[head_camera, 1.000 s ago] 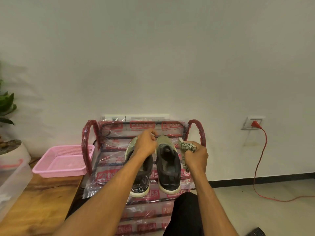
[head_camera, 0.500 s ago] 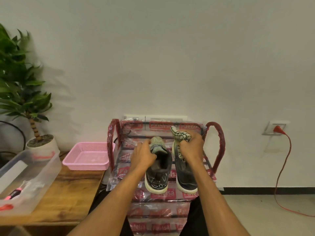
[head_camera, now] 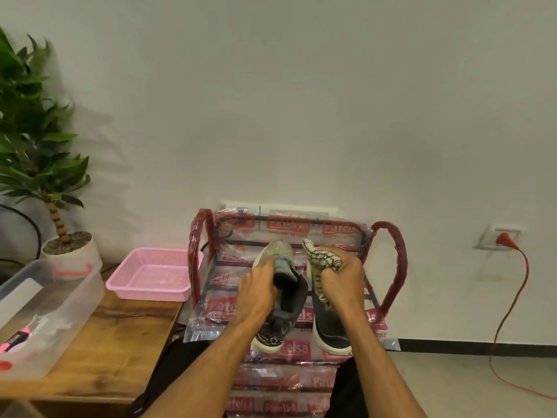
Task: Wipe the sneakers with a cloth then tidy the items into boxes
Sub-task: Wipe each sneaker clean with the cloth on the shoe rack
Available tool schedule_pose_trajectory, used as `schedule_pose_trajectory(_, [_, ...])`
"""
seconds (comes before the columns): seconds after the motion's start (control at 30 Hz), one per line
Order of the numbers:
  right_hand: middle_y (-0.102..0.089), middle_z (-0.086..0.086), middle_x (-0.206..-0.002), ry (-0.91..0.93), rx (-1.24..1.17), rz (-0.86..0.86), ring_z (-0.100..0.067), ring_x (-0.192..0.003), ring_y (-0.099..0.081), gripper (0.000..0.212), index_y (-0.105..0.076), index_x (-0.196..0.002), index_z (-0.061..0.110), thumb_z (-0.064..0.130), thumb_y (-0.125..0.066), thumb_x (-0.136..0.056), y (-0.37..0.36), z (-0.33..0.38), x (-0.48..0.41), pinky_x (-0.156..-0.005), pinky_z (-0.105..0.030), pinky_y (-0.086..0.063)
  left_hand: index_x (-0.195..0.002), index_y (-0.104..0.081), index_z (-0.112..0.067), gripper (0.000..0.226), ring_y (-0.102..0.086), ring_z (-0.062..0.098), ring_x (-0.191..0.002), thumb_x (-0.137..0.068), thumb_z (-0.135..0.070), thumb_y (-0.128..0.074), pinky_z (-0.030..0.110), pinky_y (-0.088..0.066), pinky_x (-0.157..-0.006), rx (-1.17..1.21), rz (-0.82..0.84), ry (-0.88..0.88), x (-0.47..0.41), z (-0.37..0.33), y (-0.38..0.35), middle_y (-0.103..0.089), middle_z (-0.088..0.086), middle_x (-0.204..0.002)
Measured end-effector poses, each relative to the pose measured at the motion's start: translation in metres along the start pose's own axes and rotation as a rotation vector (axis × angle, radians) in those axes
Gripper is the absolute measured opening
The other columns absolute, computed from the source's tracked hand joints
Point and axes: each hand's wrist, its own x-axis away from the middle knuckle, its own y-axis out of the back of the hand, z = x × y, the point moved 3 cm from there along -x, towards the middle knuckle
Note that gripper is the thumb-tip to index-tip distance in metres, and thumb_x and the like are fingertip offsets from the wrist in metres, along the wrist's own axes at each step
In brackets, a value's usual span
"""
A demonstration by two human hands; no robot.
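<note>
Over the last second the right hand [head_camera: 342, 280] has brought the patterned cloth [head_camera: 321, 256] in from the right edge of the shoe rack [head_camera: 388, 260] to a spot over the right sneaker [head_camera: 330, 330]. The left hand [head_camera: 259, 292] has slid from the far tip of the left sneaker [head_camera: 286, 300] back to its collar and tipped that shoe, so its opening now faces the camera. That reads as the set-up for wiping: one shoe steadied, the cloth arriving, no boxing begun.

Both sneakers are in the middle of the rack's top shelf, side by side with heels toward the person. The left grip is clamped on the left sneaker's collar, fingers curled round it and forearm angling in from below. The right grip is bunched tight round the cloth, knuckles up. One end pokes out above the fist and a tail hangs down against the right sneaker's front, though whether it presses there I cannot tell.

Left of the rack, on the desk [head_camera: 114, 336], wait a pink basket [head_camera: 150, 277] and, farther left, a clear plastic box [head_camera: 60, 303] — likely where the items go later.
</note>
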Motion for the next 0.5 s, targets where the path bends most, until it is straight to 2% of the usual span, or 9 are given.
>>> schedule_pose_trajectory(0.07, [-0.063,0.021,-0.076,0.024,-0.031,-0.019,-0.003,-0.071,-0.062,0.042,-0.066,-0.086,0.034,-0.007,-0.058,-0.081,0.001,0.006,-0.001,-0.062,-0.026,-0.057,-0.149,-0.034,-0.02,0.06,-0.062,0.024,-0.111,-0.094,-0.002,-0.049,0.032,-0.051,-0.088,0.005,-0.039,-0.064,0.002,0.006,0.004,-0.058,0.009,-0.135])
schedule_pose_trajectory(0.13, [-0.064,0.022,-0.08,0.037,-0.052,-0.032,0.002,-0.072,-0.062,0.045,-0.069,-0.095,0.03,-0.01,-0.057,-0.079,0.001,0.01,-0.001,-0.058,-0.017,-0.053,-0.149,-0.036,-0.018,0.063,-0.059,0.025,-0.121,-0.091,0.0,-0.056,0.036,-0.049,-0.099,0.011,-0.106,-0.158,0.004,0.011,0.011,-0.05,0.008,-0.145])
schedule_pose_trajectory(0.23, [-0.068,0.017,-0.092,0.076,-0.055,-0.042,0.003,-0.083,-0.063,0.054,-0.07,-0.106,0.029,-0.013,-0.056,-0.075,-0.001,0.016,0.001,-0.062,-0.009,-0.051,-0.135,-0.055,-0.006,0.07,-0.064,0.031,-0.115,-0.07,0.012,-0.075,0.047,-0.052,-0.096,-0.002,-0.242,-0.37,0.005,0.02,0.028,-0.06,0.015,-0.133])
schedule_pose_trajectory(0.33, [-0.066,0.015,-0.105,0.171,-0.075,-0.066,0.014,-0.096,-0.057,0.065,-0.067,-0.108,0.032,-0.019,-0.056,-0.07,-0.003,0.026,0.005,-0.077,-0.003,-0.046,-0.127,-0.06,-0.001,0.074,-0.066,0.029,-0.111,-0.059,0.016,-0.082,0.043,-0.046,-0.097,-0.048,-0.336,-0.55,0.01,0.024,0.047,-0.066,0.017,-0.124])
schedule_pose_trajectory(0.4, [-0.064,0.014,-0.112,0.262,-0.061,-0.07,0.007,-0.108,-0.056,0.07,-0.067,-0.111,0.031,-0.022,-0.057,-0.066,-0.006,0.034,0.01,-0.087,-0.01,-0.047,-0.129,-0.057,-0.001,0.069,-0.065,0.027,-0.113,-0.064,0.015,-0.078,0.039,-0.046,-0.098,-0.053,-0.375,-0.657,0.014,0.022,0.06,-0.066,0.017,-0.125])
schedule_pose_trajectory(0.5, [-0.062,0.009,-0.119,0.464,0.037,-0.111,-0.005,-0.118,-0.054,0.072,-0.068,-0.116,0.017,-0.025,-0.057,-0.058,-0.01,0.045,0.017,-0.1,-0.029,-0.046,-0.127,-0.058,0.001,0.051,-0.065,0.028,-0.114,-0.077,0.003,-0.066,0.038,-0.052,-0.096,-0.067,-0.427,-0.758,0.018,0.014,0.079,-0.066,0.019,-0.124])
